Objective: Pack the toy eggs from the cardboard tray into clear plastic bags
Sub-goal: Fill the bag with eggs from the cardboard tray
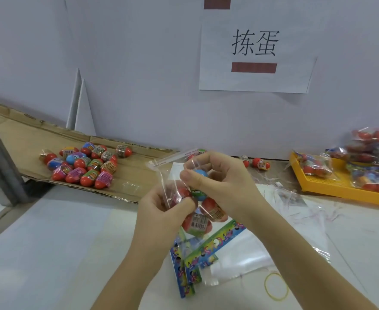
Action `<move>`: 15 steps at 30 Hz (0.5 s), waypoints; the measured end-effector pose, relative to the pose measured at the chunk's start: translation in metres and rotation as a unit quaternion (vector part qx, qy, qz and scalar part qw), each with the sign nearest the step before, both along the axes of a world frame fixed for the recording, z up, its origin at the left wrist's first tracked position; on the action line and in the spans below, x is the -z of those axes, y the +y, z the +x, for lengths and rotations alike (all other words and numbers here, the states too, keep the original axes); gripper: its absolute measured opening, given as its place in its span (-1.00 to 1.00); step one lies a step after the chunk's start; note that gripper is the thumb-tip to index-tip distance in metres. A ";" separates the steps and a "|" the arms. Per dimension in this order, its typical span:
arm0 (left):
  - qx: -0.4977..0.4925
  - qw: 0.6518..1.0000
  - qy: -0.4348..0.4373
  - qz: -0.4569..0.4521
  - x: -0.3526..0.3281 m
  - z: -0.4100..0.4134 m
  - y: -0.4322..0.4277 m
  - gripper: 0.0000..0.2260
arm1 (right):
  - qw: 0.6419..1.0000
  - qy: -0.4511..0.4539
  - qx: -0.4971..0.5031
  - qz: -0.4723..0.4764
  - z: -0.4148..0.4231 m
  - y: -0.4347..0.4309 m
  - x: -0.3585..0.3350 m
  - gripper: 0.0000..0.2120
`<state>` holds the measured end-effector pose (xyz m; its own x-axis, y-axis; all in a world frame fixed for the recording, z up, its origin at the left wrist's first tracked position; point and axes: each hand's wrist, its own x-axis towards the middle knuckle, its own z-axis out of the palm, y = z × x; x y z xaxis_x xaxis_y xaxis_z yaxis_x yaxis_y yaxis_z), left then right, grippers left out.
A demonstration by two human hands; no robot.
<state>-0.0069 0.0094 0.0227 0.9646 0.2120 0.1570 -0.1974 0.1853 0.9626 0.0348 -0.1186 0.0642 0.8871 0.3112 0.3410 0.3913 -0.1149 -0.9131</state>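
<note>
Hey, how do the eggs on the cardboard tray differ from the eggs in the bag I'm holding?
The tray eggs lie loose in a cluster on the cardboard tray; the bagged eggs sit bunched inside the clear bag, held up by the left hand and right hand. The tray eggs are many; the bagged eggs only a few. Both are mostly red, some blue, with printed bands.
</note>
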 end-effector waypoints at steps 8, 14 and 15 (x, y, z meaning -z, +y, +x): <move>-0.006 1.000 0.009 -0.009 -0.003 0.001 0.003 -0.76 | 0.998 0.026 -0.050 -0.021 0.001 -0.001 0.003 -0.90; 0.004 0.995 0.032 -0.089 -0.003 0.002 0.003 -0.70 | 0.995 0.057 -0.083 -0.022 0.001 0.001 0.006 -0.74; 0.005 0.994 0.030 -0.103 -0.003 0.002 0.003 -0.69 | 0.994 0.059 -0.087 -0.021 0.001 0.002 0.006 -0.72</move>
